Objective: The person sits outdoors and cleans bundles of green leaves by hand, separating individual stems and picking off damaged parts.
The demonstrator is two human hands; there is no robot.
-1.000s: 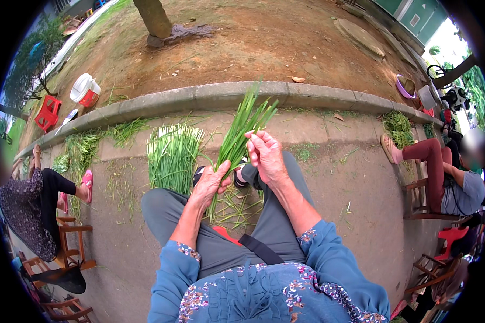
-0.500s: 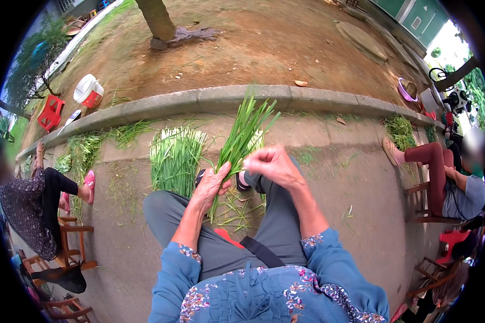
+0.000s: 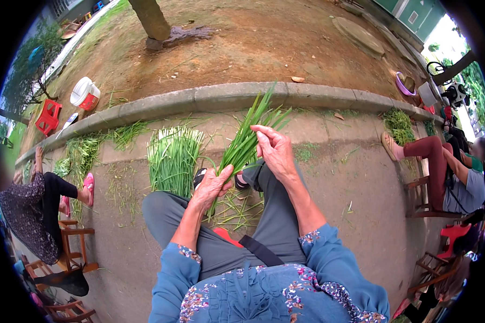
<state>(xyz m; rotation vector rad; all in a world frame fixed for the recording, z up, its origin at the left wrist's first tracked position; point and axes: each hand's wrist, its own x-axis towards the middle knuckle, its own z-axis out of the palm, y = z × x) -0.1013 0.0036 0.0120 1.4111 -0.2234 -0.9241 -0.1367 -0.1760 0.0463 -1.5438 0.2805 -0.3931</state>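
Note:
My left hand (image 3: pixel 213 187) is closed round a bunch of garlic chives (image 3: pixel 242 146), long flat green leaves fanning up and away from me. Against the right side of the leaves, my right hand (image 3: pixel 276 155) pinches with thumb and forefinger; a leaf seems to be between them, partly hidden. A thick pile of chives (image 3: pixel 173 159) lies on the pavement beyond my left knee, pale ends pointing away. Loose leaf scraps (image 3: pixel 236 211) lie scattered between my feet, below the bunch.
A concrete kerb (image 3: pixel 226 97) crosses ahead, with bare soil and a tree trunk (image 3: pixel 150 21) beyond. One person (image 3: pixel 29 210) sits at the left, another (image 3: pixel 463 188) at the right. A white bucket (image 3: pixel 84 92) and red plastic stool (image 3: pixel 47 117) stand past the kerb.
My right hand has moved up and away from me along the leaves, its fingers now pinched at their right side. The left hand keeps its grip on the bunch, nearly still.

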